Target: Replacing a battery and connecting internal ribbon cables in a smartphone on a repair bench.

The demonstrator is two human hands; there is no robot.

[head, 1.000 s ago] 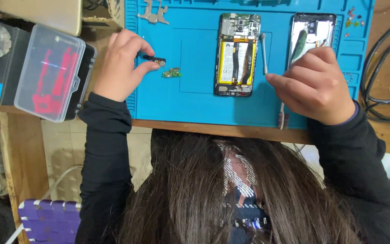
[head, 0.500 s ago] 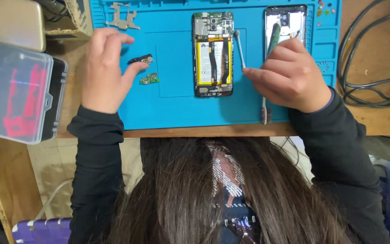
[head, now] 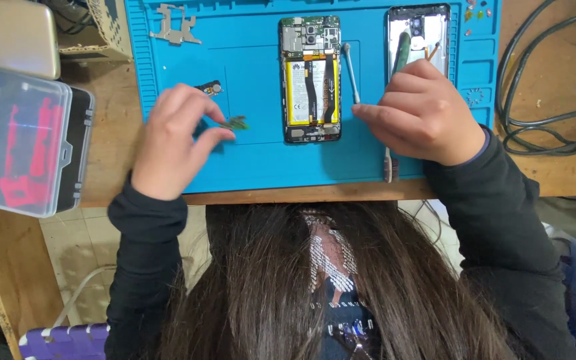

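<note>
— Premises?
— Phone repair workshop: blue repair mat (head: 255, 160) on a wooden bench (head: 568, 167), opened phone (head: 311, 79), detached back cover (head: 419, 33), clear parts case (head: 25, 143), loose cables (head: 541, 127).

A matt blue, seemingly rubbery mat (head: 255, 160) lies on a rough wooden bench (head: 555, 167).
</note>
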